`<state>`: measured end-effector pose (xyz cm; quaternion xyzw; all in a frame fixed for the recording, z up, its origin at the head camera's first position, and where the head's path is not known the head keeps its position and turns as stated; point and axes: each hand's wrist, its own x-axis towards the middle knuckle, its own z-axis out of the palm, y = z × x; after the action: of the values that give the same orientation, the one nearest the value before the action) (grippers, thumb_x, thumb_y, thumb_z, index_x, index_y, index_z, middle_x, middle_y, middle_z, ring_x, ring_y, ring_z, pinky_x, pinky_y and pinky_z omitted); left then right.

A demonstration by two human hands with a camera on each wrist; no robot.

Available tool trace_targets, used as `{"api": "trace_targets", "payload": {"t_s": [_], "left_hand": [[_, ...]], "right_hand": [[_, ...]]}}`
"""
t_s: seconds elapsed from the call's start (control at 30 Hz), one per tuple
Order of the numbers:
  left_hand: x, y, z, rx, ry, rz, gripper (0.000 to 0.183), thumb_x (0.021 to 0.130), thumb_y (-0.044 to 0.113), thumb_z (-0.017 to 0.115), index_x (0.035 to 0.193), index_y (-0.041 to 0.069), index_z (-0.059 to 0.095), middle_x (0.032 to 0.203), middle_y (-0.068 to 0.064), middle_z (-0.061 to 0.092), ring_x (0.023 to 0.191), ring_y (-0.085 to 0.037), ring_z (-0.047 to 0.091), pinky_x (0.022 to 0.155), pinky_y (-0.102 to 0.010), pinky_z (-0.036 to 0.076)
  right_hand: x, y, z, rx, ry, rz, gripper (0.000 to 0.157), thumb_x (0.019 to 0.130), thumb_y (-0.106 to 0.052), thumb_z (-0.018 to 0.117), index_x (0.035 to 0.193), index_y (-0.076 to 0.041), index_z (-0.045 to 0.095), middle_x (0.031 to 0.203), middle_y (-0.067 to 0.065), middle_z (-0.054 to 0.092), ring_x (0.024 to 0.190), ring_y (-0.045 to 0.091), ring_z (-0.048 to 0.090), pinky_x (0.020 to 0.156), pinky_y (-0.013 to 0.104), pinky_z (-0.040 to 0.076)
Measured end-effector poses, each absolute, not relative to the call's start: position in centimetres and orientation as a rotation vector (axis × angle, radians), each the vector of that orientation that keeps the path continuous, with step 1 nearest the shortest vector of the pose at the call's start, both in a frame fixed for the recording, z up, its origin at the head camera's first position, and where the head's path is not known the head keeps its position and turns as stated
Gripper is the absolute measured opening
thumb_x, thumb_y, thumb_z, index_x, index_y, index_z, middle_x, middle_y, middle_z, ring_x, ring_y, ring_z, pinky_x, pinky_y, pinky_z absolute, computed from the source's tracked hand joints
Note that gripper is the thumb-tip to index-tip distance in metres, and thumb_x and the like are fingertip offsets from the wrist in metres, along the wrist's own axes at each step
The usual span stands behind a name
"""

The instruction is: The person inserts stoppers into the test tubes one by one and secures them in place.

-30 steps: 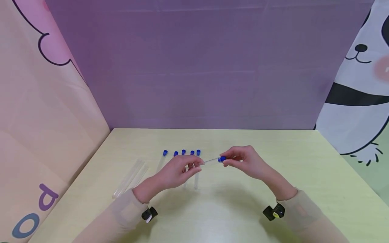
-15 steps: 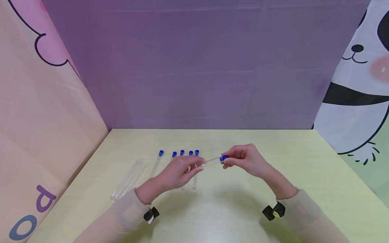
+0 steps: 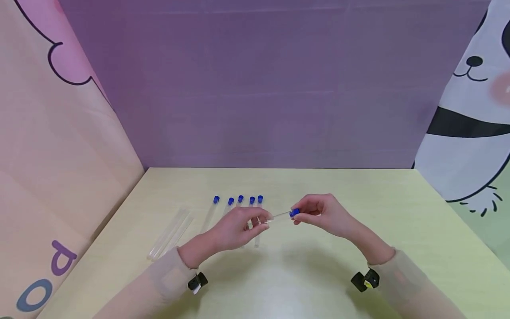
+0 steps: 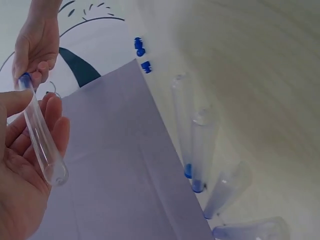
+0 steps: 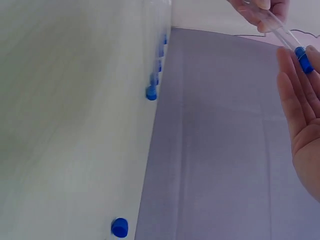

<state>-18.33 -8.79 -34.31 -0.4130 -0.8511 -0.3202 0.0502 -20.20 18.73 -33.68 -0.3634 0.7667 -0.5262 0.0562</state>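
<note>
My left hand (image 3: 239, 226) grips a clear test tube (image 4: 41, 135) along its side, thumb on one side and fingers on the other, with the rounded end pointing away from my right hand. At the tube's other end sits a blue cap (image 5: 303, 60), which my right hand (image 3: 324, 215) pinches between thumb and fingers. Both hands are raised above the table. Beneath and behind my left hand lie several capped test tubes (image 3: 256, 239) in a row, partly covered by it. Uncapped clear tubes (image 3: 170, 232) lie by the left forearm.
Loose blue caps (image 4: 146, 66) lie on the table near the purple backdrop (image 3: 255, 88); my right hand hides them in the head view. A patterned side wall (image 3: 59, 155) borders the pale table (image 3: 279, 283) on the left.
Both hands have shifted slightly down and to the right with the tube and cap between them. The grip of each looks much the same. The tubes on the table have stayed put.
</note>
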Motion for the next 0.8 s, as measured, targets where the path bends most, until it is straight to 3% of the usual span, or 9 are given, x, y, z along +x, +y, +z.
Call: {"api": "trace_targets", "payload": {"t_s": [0.27,0.57,0.8], "left_hand": [[-18.4,-10.4,-35.7,-1.159,-2.717,-0.8,0.019,0.094,0.015,0.066,0.111,0.008,0.069,0.084,0.009,0.065,0.072,-0.004,0.056,0.059,-0.021,0.046],[-18.8,-13.1,-36.3,-1.065,-2.755,-0.711,0.02,0.093,0.016,0.067,0.112,0.01,0.068,0.083,0.011,0.063,0.069,-0.002,0.054,0.058,-0.022,0.045],[-19.3,-15.2,-36.5,-1.021,-2.746,-0.782,0.018,0.092,0.012,0.068,0.109,0.011,0.066,0.084,0.011,0.063,0.069,-0.002,0.055,0.058,-0.023,0.047]], "right_hand": [[-20.5,20.0,-34.9,-1.14,2.535,-1.391,0.016,0.089,-0.011,0.071,0.105,-0.007,0.069,0.09,0.003,0.071,0.077,0.012,0.068,0.074,0.029,0.054],[-20.6,21.6,-35.5,-1.178,2.632,-1.279,0.017,0.089,-0.01,0.071,0.105,-0.008,0.069,0.09,-0.002,0.07,0.077,0.016,0.066,0.074,0.029,0.052],[-20.9,22.6,-36.1,-1.215,2.689,-1.218,0.016,0.09,-0.013,0.071,0.105,-0.01,0.069,0.088,-0.006,0.068,0.077,0.007,0.062,0.072,0.028,0.052]]}}
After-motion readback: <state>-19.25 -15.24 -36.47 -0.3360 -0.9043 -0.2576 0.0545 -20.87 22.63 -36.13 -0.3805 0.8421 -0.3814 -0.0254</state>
